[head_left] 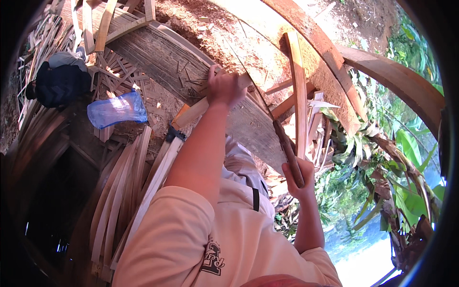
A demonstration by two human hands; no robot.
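Note:
My left hand point(222, 89) is closed around a pale wooden strip point(191, 113) above a weathered plank point(143, 50). In my right hand point(301, 178) is the dark wooden handle of a long-bladed knife point(288, 150). Its thin blade slants up and away to the left, past the far end of the strip, close to my left fingers. From this angle I cannot tell whether the edge touches the wood. Thin splinters lie on the plank beyond my left hand.
Long wooden strips point(117, 193) are stacked at the left, near a blue plastic bag point(118, 110). A person in dark clothing point(64, 81) sits farther left. Curved boards point(397, 71) arch at the right, beside green plants point(411, 148). Sawdust covers the far ground.

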